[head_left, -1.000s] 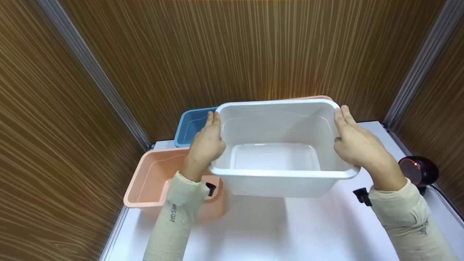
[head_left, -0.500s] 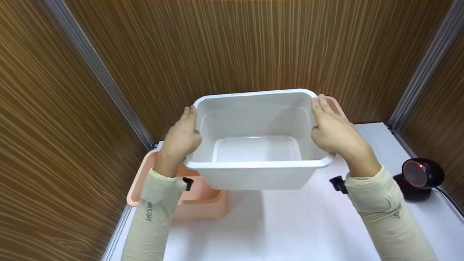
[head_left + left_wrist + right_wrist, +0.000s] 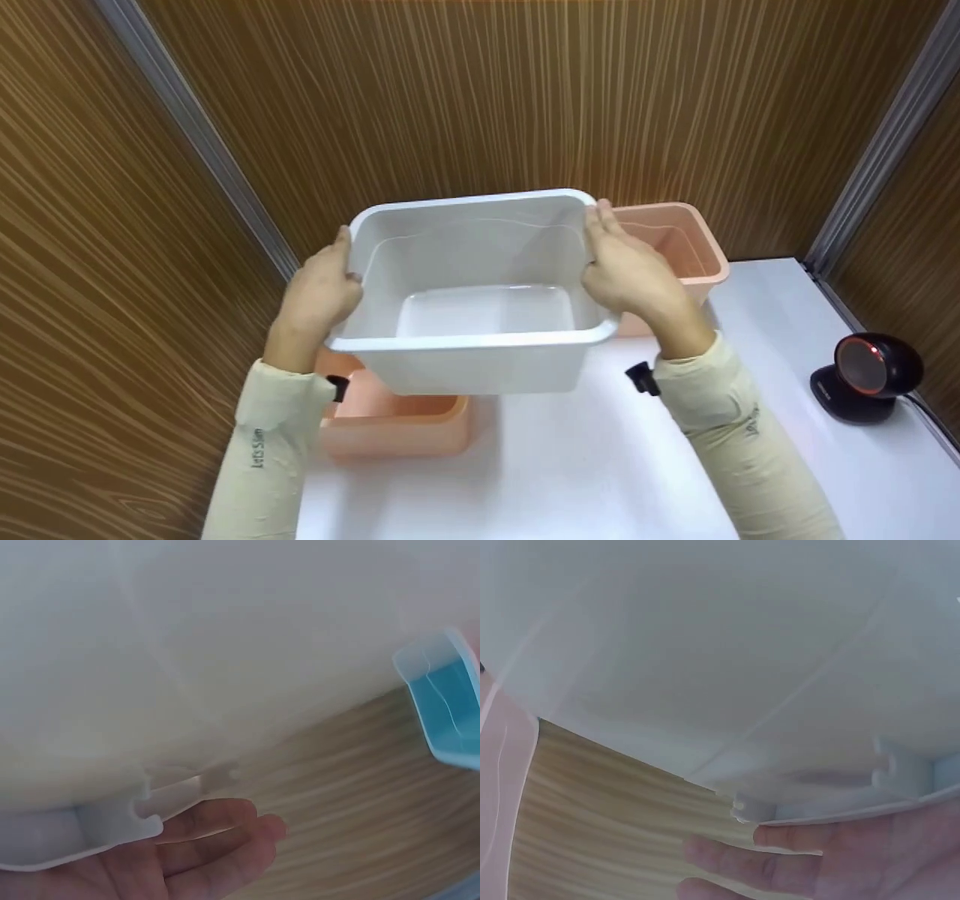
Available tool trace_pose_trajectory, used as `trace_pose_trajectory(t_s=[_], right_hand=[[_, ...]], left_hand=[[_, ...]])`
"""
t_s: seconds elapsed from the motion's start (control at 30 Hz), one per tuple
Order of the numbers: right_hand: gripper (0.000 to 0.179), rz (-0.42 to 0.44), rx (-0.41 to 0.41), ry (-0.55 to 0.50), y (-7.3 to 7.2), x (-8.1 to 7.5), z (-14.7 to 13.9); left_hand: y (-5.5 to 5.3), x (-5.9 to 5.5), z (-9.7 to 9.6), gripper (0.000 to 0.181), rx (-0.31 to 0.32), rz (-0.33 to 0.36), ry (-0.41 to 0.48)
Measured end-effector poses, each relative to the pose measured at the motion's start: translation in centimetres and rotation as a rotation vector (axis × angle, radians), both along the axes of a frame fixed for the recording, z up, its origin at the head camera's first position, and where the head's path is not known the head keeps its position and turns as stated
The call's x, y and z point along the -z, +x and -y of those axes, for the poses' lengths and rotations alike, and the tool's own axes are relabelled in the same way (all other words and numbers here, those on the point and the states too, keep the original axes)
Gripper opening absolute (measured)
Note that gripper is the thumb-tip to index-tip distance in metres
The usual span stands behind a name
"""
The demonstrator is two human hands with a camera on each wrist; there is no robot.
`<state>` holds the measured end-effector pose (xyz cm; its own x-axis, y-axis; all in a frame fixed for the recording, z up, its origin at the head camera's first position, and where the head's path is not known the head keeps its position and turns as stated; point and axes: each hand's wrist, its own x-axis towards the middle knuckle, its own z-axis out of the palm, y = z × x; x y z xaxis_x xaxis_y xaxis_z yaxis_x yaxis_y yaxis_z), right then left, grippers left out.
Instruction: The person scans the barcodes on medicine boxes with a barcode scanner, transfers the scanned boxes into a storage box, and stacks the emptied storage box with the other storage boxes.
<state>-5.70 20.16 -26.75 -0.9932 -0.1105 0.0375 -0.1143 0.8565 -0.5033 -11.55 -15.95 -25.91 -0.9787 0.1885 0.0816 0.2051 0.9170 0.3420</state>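
A large white plastic storage bin [image 3: 472,367] is held up over the table, its open top tilted toward the head camera and nothing inside. My left hand [image 3: 319,292] grips its left rim, and my right hand [image 3: 634,274] grips the right one. In both wrist views the bin's pale outer wall fills the upper part. Straight fingers lie along the underside of the rim there. Below and behind the bin, a peach bin [image 3: 397,435] stands at the left, partly covered. Another peach bin [image 3: 671,236] stands at the back right. The left wrist view also catches a blue bin [image 3: 450,709].
A black round-headed device [image 3: 877,367] with a red glowing ring stands on the white table [image 3: 585,465] at the right, its cable running along the edge. Wood-grain panels [image 3: 480,97] enclose the back and both sides.
Both hands have carried the white bin leftward. It now covers the blue bin and more of the left peach bin in the head view, while the back right peach bin has come into sight.
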Motion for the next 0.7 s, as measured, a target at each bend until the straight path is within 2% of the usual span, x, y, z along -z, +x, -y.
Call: trace_pose_trajectory(t_s=[0.13, 0.27, 0.5, 0.7], right_hand=[[0.078, -0.007, -0.018, -0.001, -0.6, -0.1, 1.4], [0.077, -0.013, -0.037, -0.006, -1.3, 0.0, 3.0], [0.08, 0.001, -0.066, -0.024, -2.3, 0.2, 6.1], [0.081, -0.022, -0.08, -0.05, -3.0, 0.5, 8.8]], left_hand=[[0.0, -0.2, 1.5, 0.071, -0.031, 0.011, 0.024], [-0.1, -0.4, 3.1, 0.069, -0.056, 0.017, 0.008], [-0.1, -0.5, 6.6, 0.068, -0.077, -0.02, -0.039], [-0.3, -0.9, 9.3, 0.068, -0.103, -0.047, -0.061]])
